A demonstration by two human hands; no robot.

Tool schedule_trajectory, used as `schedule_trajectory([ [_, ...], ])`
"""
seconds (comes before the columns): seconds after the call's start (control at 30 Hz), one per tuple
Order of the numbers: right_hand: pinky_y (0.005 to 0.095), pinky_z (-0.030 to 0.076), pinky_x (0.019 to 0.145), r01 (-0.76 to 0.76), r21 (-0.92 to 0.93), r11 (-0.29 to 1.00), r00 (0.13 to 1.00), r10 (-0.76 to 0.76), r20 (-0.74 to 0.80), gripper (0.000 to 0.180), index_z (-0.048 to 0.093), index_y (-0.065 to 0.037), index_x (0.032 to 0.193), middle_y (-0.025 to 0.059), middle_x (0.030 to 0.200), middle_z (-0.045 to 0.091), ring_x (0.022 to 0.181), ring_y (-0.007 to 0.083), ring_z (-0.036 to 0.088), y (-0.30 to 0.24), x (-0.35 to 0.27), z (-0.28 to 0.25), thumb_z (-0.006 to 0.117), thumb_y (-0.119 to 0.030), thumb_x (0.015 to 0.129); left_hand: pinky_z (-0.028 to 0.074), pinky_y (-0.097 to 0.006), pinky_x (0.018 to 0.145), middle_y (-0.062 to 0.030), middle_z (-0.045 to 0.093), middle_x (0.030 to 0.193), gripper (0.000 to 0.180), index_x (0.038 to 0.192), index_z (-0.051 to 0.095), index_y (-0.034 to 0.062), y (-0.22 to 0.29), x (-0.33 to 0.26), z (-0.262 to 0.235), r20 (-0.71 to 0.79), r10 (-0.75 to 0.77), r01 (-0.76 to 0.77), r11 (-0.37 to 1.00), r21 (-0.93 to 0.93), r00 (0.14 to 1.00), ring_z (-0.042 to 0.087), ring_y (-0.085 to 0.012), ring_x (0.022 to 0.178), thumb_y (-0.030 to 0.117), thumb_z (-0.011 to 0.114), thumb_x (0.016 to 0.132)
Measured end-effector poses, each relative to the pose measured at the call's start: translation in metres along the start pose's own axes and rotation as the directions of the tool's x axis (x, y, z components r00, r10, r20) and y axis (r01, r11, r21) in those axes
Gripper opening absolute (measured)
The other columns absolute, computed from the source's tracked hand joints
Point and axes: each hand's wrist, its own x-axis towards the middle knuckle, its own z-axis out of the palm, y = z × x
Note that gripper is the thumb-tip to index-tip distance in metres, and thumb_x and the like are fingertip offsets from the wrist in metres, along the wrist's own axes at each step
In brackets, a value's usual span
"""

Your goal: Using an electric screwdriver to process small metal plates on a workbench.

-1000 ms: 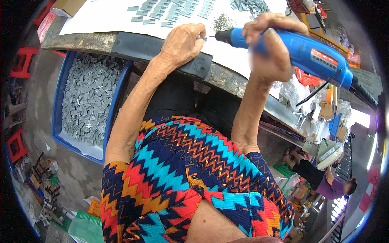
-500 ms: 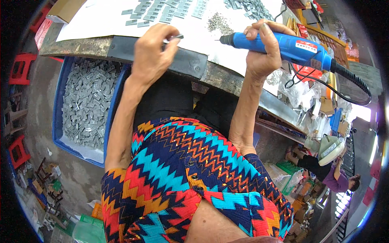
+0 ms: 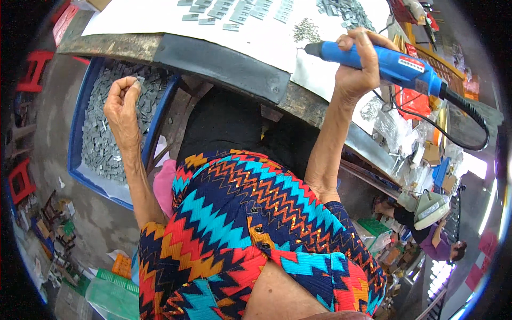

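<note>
Over the blue bin [image 3: 76,128] at the left, my left hand [image 3: 124,106] pinches a small grey plate [image 3: 140,80] between thumb and fingers. Many similar grey pieces [image 3: 101,138] fill the bin beneath it. My right hand [image 3: 358,66] is wrapped round a blue electric screwdriver [image 3: 394,68] above the table, its dark tip pointing left. Rows of flat grey plates [image 3: 234,12] lie on the white sheet [image 3: 160,18]. Near the screwdriver's tip is a scatter of tiny screws [image 3: 306,31], with a heap of grey pieces [image 3: 348,13] behind it.
A dark strip [image 3: 224,64] covers part of the worn wooden table edge [image 3: 114,46]. The screwdriver's black cable [image 3: 469,109] loops at the right, near plastic bags [image 3: 392,125]. Red stools [image 3: 36,69] stand at the far left. Another person [image 3: 434,240] is at the lower right.
My left hand has moved from above the table edge to over the blue bin, a small piece in its fingers. My right hand still holds the screwdriver; the view has shifted slightly.
</note>
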Motion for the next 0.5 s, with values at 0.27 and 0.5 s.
schedule_trajectory([
  [0.27, 0.0299, 0.046, 0.061, -0.002, -0.104, 0.995, 0.995, 0.013, 0.102, 0.021, 0.053, 0.008, 0.087, 0.0159, 0.079, 0.056, 0.061, 0.0207, 0.056, -0.005, -0.001, -0.021, 0.055, -0.01, 0.076, 0.037, -0.019, 0.057, 0.0017, 0.057, 0.072, 0.019, 0.094, 0.063, 0.002, -0.008, -0.003, -0.014, -0.006, -0.075, 0.075, 0.995, 0.07, 0.997, 0.048, -0.0059, 0.062, 0.012, 0.062, 0.077],
  [0.5, 0.0334, 0.041, 0.064, -0.253, 0.137, 0.958, 0.966, 0.243, 0.085, 0.014, 0.052, -0.002, 0.086, 0.0142, 0.078, 0.057, 0.061, 0.0204, 0.05, -0.021, 0.004, -0.016, 0.056, -0.005, 0.073, 0.04, -0.019, 0.055, -0.0033, 0.06, 0.069, 0.021, 0.093, 0.06, -0.0037, -0.041, -0.004, -0.02, 0.062, -0.217, 0.226, 0.926, -0.303, 0.974, 0.052, -0.0072, 0.059, 0.005, 0.062, 0.074],
])
